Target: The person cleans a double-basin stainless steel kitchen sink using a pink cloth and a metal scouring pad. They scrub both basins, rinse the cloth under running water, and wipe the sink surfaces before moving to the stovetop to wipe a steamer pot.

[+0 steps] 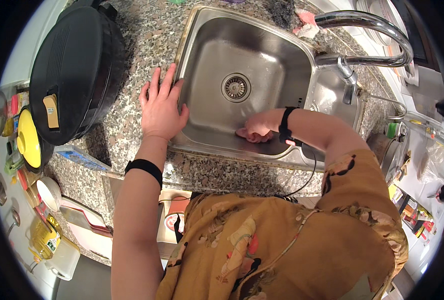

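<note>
My left hand (163,108) lies palm down with its fingers spread, across the granite countertop and the left rim of the stainless steel sink (207,71). It holds nothing. Down inside the basin, my right hand (257,125) reaches to the near wall, its fingers curled and pointing towards me. Whether a thin pinkish cloth is under those fingers, I cannot tell. A round drain strainer (236,87) sits in the basin floor beyond the right hand. The chrome faucet (379,35) has its curved spout turned away to the right of the basin.
A large black lidded appliance (70,71) stands on the granite countertop (143,41) at left. Pink and white cloths (306,24) and a dark mesh scrubber (281,13) lie behind the sink. A yellow lid (29,138), an oil bottle (45,238) and a white bowl (49,193) are farther left.
</note>
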Tool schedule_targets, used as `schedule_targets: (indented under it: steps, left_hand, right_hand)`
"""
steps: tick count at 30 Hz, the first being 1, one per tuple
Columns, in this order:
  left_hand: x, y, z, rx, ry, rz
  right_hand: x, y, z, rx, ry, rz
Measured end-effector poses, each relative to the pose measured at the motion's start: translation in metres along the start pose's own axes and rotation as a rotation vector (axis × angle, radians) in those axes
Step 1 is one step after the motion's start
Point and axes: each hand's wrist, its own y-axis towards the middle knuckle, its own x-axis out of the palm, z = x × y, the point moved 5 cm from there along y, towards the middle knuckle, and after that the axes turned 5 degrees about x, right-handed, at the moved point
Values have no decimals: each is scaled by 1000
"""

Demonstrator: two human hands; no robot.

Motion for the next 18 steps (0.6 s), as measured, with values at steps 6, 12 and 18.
schedule_targets:
  steps: [6, 12, 18]
  left_hand:
    - [1, 0, 0, 8, 5, 1]
    - [1, 0, 1, 3, 6, -5]
    - [0, -1, 0, 15, 15, 2]
  right_hand:
    - [-83, 3, -17, -282, -855, 740]
    - [-148, -43, 9, -479, -16, 884]
    - [-97, 8, 45, 242, -289, 1182]
